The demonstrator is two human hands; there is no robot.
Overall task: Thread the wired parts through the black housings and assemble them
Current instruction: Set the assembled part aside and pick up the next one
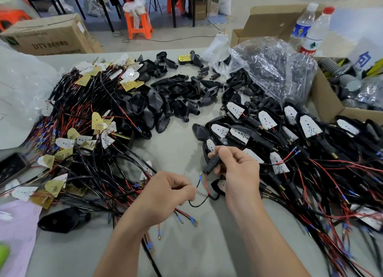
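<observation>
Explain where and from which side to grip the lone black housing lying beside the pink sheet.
Probably the wide body of the black housing, pinched across its long sides and approached from above on the near side. Its narrow stem points right into the tangled wires, so that end is crowded, while the body lies clear on the table.

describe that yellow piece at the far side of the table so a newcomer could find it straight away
Start at the big crinkled clear plastic bag on the far right of the grey table. Just left of it, beyond the heap of empty black housings, lies the yellow piece. It alone has a bright yellow face dotted with holes; its neighbours are plain black.
</observation>
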